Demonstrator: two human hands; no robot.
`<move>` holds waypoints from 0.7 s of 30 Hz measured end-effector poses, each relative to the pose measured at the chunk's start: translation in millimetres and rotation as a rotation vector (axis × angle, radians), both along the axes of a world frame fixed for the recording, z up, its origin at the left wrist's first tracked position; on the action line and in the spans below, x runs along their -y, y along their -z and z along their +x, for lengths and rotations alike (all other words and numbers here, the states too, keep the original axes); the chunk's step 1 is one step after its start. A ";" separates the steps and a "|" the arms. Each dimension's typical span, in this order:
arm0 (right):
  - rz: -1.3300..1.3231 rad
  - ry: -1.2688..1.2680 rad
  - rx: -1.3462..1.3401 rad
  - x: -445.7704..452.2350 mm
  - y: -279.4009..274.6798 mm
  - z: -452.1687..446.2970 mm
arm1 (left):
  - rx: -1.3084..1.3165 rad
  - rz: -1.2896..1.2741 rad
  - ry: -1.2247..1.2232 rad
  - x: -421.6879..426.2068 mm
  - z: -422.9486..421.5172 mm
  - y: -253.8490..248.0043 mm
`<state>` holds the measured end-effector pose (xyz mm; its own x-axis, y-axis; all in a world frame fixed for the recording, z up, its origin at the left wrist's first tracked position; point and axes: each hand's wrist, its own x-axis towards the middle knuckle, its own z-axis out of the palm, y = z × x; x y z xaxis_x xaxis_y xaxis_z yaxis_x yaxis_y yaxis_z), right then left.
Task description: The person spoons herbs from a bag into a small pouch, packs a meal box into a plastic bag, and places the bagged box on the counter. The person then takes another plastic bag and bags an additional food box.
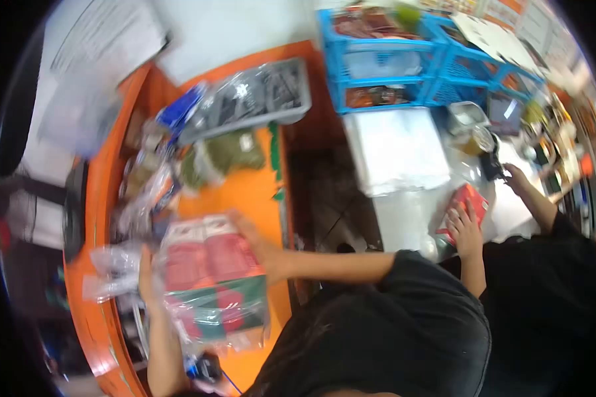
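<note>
A plastic-wrapped pack of red and green cartons (212, 274) is held between my two hands above the orange counter (266, 192). My left hand (148, 278) presses along its left side, beside some crumpled clear plastic (116, 261). Around the upper right corner of the pack lies my right hand (261, 248), its fingers partly hidden behind the cartons. Motion blurs the pack, so its print cannot be read.
Behind the pack are an olive-green bag (225, 159) and a grey compartment tray (251, 99). Blue crates (384, 83) stand at the back right, near a stack of white sheets (400, 149). At right, a co-worker's hand (467, 231) rests on a red packet (473, 198).
</note>
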<state>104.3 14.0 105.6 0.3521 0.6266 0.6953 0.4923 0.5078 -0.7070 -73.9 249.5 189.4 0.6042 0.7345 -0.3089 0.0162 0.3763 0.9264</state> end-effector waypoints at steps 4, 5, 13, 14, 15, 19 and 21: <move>0.046 -0.436 -0.397 24.3 -10.2 22.7 | -0.239 0.317 0.094 72.8 26.7 -67.4; -0.059 -0.573 -0.739 29.2 -2.6 29.5 | -0.274 0.372 0.121 81.1 32.5 -63.2; -0.188 1.379 -0.155 231.4 68.2 326.8 | -0.478 0.452 0.254 121.3 75.6 37.6; -0.387 1.717 -0.024 309.9 36.4 385.5 | -0.507 0.430 0.245 124.9 79.4 49.0; -0.633 1.776 -0.097 345.2 30.5 410.3 | -0.536 0.418 0.239 127.3 77.9 58.3; -1.224 1.750 0.337 441.5 100.3 508.3 | -0.627 0.369 0.192 131.1 73.2 86.5; -1.313 1.710 0.333 445.1 115.5 512.1 | -0.658 0.347 0.163 130.3 68.9 95.4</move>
<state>616.4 -431.1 -9.9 0.9210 -0.0374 0.3877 -0.0383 -0.9993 -0.0055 -5.0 119.2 94.0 0.4844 0.7728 -0.4100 0.6363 0.0104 0.7714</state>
